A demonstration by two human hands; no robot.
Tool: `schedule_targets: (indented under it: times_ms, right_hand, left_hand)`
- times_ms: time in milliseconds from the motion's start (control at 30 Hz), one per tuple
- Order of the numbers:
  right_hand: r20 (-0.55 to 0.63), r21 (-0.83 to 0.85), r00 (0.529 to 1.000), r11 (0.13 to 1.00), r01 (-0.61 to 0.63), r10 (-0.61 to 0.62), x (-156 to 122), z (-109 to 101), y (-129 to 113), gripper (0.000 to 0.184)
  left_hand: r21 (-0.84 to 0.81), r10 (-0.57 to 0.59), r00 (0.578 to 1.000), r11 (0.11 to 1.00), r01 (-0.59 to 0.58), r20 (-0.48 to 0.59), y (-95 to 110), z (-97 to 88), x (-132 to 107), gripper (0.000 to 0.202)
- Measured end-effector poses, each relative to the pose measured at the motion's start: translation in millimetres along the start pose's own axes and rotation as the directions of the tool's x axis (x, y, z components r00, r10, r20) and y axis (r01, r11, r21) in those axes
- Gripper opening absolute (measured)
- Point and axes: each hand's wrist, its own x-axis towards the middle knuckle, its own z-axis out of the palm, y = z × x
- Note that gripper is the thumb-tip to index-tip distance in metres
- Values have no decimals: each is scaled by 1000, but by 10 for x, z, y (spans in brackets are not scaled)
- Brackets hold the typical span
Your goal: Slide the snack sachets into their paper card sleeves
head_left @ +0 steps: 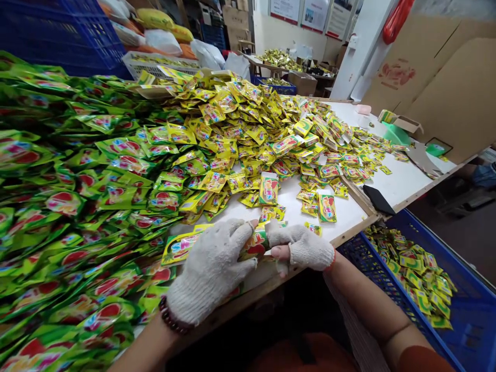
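Both my hands wear white knit gloves with bare fingertips. My left hand and my right hand meet at the table's front edge, both closed on one green and yellow packet with a red picture. A big heap of green packets fills the table on the left. Small yellow sachets lie piled across the middle and far side, with a few loose ones just beyond my hands.
A blue crate at the lower right holds several filled packets. A white table carries a black tool, green bowl and small box. Cardboard sheets lean at right; another blue crate stands far left.
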Motion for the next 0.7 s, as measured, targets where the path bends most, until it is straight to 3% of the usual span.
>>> schedule_targets:
  times_ms: [67, 100, 167, 200, 233, 300, 333, 467, 533, 600, 700]
  right_hand:
    - [-84, 17, 996, 999, 28, -27, 33, -195, 37, 35]
    - [-208, -54, 976, 997, 47, -57, 62, -335, 56, 36]
    - [-410, -373, 900, 928, -20, -145, 143, -655, 90, 30]
    - [-462, -573, 872, 805, -155, -160, 193, -811, 102, 25]
    - [-503, -723, 854, 606, -331, -134, 247, -950, 111, 23]
    - [-581, -794, 809, 282, -538, -94, 362, -1149, 121, 22]
    - [-607, -787, 791, 193, -586, -75, 418, -1207, 125, 23]
    - [-623, -779, 782, 107, -618, -17, 595, -1260, 140, 31]
    - [-612, -787, 790, 87, -610, 4, 631, -1252, 153, 31]
    - [-599, -798, 801, 81, -597, 7, 630, -1249, 174, 36]
    - [-564, -823, 826, 98, -560, -16, 580, -1266, 216, 46]
  left_hand:
    - [78, -62, 996, 995, 56, 70, -83, -80, -52, 40]
    - [125, -95, 990, 989, 82, 104, -130, -124, -71, 38]
    - [188, -134, 979, 977, 104, 154, -204, -204, -84, 40]
    - [197, -143, 976, 974, 110, 162, -219, -235, -68, 44]
    - [192, -148, 976, 974, 116, 162, -214, -257, -31, 47]
    - [149, -155, 974, 980, 131, 167, -154, -262, 118, 42]
    - [120, -164, 968, 982, 143, 189, -109, -243, 230, 36]
    - [106, -287, 909, 958, 267, 303, 7, -32, 850, 29]
    - [184, -377, 834, 926, 330, 403, -27, 115, 1162, 32]
    - [217, -392, 816, 919, 329, 424, -122, 250, 1398, 34]
    - [256, -382, 820, 920, 295, 427, -340, 393, 1564, 40]
